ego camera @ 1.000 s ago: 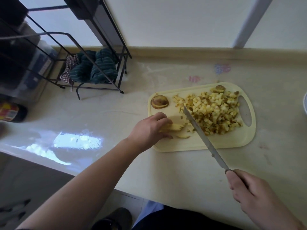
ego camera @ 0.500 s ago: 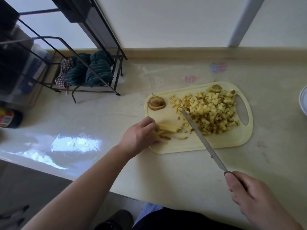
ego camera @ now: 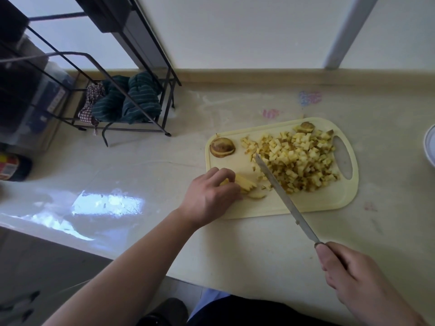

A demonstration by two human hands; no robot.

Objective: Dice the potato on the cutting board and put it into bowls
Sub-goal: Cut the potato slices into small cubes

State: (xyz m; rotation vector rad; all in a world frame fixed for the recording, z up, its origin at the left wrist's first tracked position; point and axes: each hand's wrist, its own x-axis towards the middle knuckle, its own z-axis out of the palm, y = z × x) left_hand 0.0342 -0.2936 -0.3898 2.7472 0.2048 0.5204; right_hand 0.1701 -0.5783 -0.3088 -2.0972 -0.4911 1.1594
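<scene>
Left hand (ego camera: 209,196) curled over a small bundle of potato strips (ego camera: 246,184) at the board's (ego camera: 306,205) near-left corner, fingertips pinching them down. Right hand (ego camera: 350,276) wrapped round the knife (ego camera: 282,196) handle, well off the board; blade slanting over the board, tip at the edge of the dice pile (ego camera: 299,161). Potato end (ego camera: 222,147) lying apart at the far-left corner. Only a bowl (ego camera: 429,144) rim showing at the right edge.

Likely risks: short strips and fingers close to the cut line, so a nick if knuckles creep forward; strips slipping apart under a slanted blade; dice spilling off the crowded board.

Bottle (ego camera: 13,164) label at far left too blurred to read; no other writing legible.
</scene>
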